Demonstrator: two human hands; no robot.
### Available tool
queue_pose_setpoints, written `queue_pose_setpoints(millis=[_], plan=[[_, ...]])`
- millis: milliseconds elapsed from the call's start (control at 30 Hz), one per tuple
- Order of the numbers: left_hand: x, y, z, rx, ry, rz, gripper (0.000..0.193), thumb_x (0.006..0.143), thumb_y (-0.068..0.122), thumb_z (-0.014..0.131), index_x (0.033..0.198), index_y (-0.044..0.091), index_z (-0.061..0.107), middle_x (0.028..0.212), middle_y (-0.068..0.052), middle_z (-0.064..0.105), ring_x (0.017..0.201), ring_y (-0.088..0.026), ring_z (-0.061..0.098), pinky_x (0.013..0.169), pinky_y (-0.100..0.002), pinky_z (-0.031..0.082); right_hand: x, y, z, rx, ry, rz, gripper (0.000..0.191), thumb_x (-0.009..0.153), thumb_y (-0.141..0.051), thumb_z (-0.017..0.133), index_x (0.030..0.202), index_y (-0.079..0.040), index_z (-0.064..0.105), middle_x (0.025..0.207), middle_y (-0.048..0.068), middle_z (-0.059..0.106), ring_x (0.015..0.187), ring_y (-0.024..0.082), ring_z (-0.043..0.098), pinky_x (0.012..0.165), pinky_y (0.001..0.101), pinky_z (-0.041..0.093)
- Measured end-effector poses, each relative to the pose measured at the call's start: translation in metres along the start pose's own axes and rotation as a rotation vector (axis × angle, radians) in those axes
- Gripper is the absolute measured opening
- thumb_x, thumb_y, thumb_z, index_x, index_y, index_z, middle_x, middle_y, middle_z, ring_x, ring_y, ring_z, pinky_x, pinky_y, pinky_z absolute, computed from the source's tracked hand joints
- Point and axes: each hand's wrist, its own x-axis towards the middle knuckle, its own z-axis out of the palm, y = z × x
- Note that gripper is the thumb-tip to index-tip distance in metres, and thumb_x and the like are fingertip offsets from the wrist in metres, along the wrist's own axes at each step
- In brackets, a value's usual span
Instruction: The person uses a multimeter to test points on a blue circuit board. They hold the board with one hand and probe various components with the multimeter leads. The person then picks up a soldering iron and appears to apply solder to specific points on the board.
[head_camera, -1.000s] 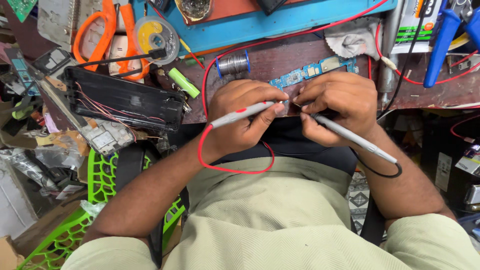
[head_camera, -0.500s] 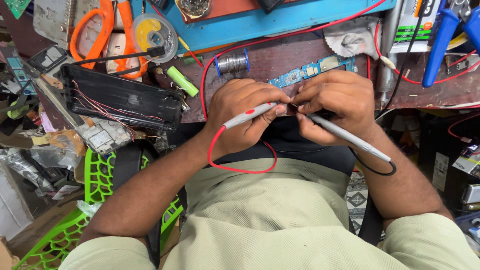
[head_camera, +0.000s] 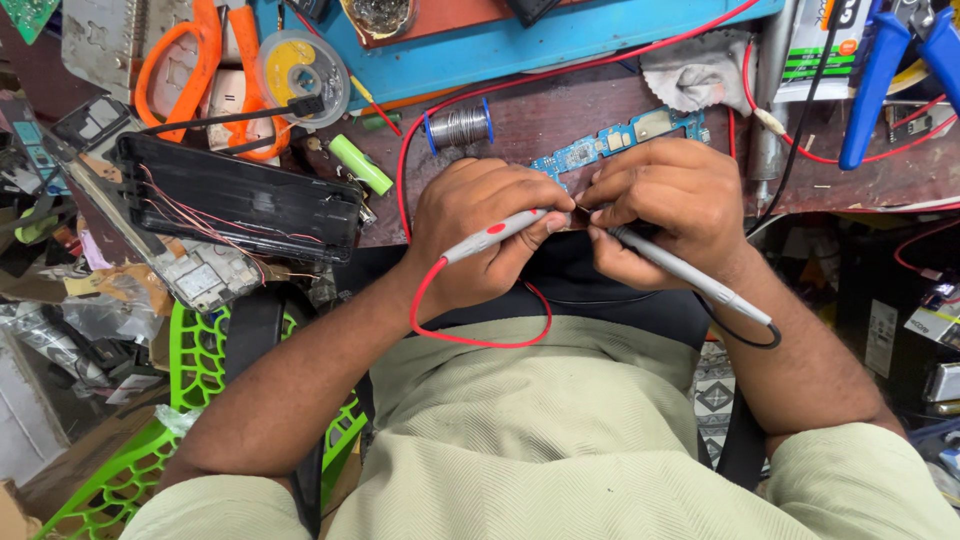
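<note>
Probes are light, stiff and slim; I hold each low on its barrel. My left hand (head_camera: 480, 235) is clamped on the red-lead probe (head_camera: 497, 230), my right hand (head_camera: 670, 210) on the black-lead probe (head_camera: 690, 278). Tips meet between my fists, just below the thin, fragile blue circuit board (head_camera: 610, 140).

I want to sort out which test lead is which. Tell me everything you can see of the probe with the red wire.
The red-wired probe is a slim grey pen-shaped plastic rod with a small red mark on its body. It lies nearly level, tip pointing right toward the blue circuit board, where the fingers hide the tip. The left hand grips it. Its red wire leaves the rear end and loops down over the lap.
</note>
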Motion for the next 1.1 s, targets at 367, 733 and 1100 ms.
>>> queue_pose_setpoints(millis=[367, 733, 1100], plan=[[0.0009, 0.0005, 0.0, 0.002, -0.006, 0.004, 0.012, 0.101, 0.023, 0.07, 0.1, 0.011, 0.072, 0.099, -0.005, 0.073, 0.089, -0.027, 0.068, 0.08, -0.04, 0.048, 0.0012, 0.0, -0.0022, -0.018, -0.014, -0.013, 0.017, 0.07, -0.006, 0.08, 0.08, -0.008, 0.066, 0.09, 0.007, 0.074, 0.087, 0.026, 0.072, 0.076, 0.0376, 0.059], [0.0019, 0.0007, 0.0, 0.006, -0.001, 0.018, 0.012, 0.102, 0.023, 0.069, 0.099, 0.012, 0.072, 0.098, -0.004, 0.073, 0.086, -0.026, 0.067, 0.079, -0.039, 0.047, 0.0003, 0.0004, -0.0022, 0.005, -0.007, 0.002, 0.015, 0.07, -0.005, 0.077, 0.079, -0.008, 0.065, 0.09, 0.006, 0.074, 0.088, 0.026, 0.073, 0.078, 0.0377, 0.06], [0.0016, 0.0009, -0.001, 0.013, -0.018, 0.012, 0.011, 0.101, 0.023, 0.068, 0.1, 0.013, 0.071, 0.098, -0.003, 0.073, 0.086, -0.025, 0.067, 0.079, -0.038, 0.047, -0.0006, 0.0017, -0.0005, -0.003, 0.002, -0.007, 0.015, 0.072, -0.005, 0.078, 0.08, -0.008, 0.066, 0.09, 0.006, 0.074, 0.088, 0.026, 0.073, 0.078, 0.0376, 0.06]])
